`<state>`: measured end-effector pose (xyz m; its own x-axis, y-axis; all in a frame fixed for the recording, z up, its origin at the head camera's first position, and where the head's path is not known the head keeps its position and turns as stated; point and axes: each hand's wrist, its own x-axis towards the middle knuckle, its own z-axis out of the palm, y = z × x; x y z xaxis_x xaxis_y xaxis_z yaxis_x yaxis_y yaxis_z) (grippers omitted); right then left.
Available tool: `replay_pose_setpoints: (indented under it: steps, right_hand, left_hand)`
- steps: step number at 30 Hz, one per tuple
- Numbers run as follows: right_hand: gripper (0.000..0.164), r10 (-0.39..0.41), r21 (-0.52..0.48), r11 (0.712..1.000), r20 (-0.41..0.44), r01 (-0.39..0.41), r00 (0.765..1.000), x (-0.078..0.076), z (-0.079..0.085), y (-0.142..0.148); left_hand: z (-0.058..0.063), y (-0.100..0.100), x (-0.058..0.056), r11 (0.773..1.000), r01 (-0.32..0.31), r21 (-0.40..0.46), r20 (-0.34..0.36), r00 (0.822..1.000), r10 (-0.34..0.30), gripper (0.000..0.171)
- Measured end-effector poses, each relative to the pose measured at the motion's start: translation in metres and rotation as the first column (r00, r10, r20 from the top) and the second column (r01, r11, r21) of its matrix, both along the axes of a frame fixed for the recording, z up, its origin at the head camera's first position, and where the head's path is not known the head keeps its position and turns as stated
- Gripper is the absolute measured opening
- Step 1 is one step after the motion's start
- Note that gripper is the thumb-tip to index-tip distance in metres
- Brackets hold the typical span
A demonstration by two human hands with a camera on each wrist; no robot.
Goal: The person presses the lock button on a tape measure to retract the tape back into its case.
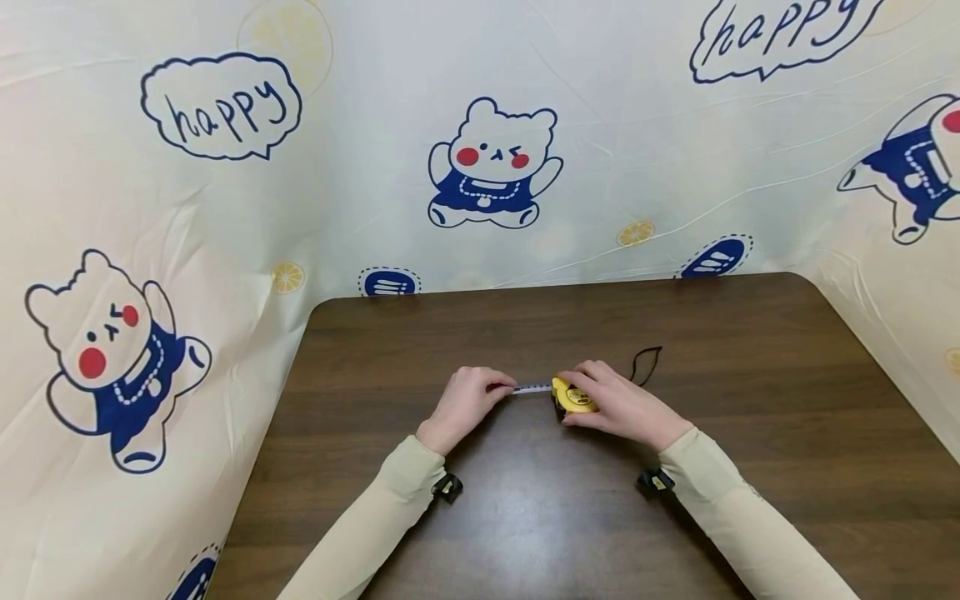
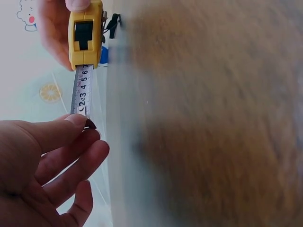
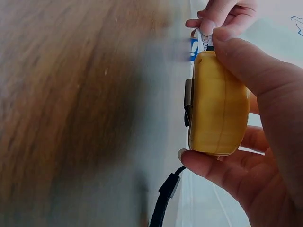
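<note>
A yellow tape measure is gripped in my right hand, thumb and fingers round its case. From its mouth a short length of white blade reaches left, with numbers up to about 6 or 7 readable in the left wrist view. My left hand pinches the blade's end between thumb and finger, just by the dark end hook. A black wrist strap hangs from the case. In the right wrist view, the yellow case shows a metal clip on its side.
Beneath the hands lies a dark brown wooden table. A pale cloth printed with cartoon bears and the word "happy" stands behind and at both sides of it. Small black devices are worn on both wrists.
</note>
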<state>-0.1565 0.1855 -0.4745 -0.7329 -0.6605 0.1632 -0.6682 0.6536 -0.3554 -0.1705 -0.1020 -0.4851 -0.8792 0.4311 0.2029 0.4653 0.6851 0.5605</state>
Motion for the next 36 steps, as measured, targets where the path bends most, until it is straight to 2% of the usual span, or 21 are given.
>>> replay_pose_setpoints:
  steps: [9, 36]
  right_hand:
    - [0.064, 0.013, 0.002, 1.0, -0.013, -0.013, 1.0, 0.001, -0.001, -0.003]
    - [0.061, 0.057, -0.016, 0.998, -0.017, -0.057, 0.998, 0.003, -0.001, -0.011]
  left_hand:
    - [0.0, 0.007, 0.001, 1.0, 0.015, 0.019, 0.008, 1.0, -0.015, 0.011]
    - [0.0, 0.026, 0.001, 0.998, 0.06, 0.001, 0.006, 0.998, -0.06, 0.012]
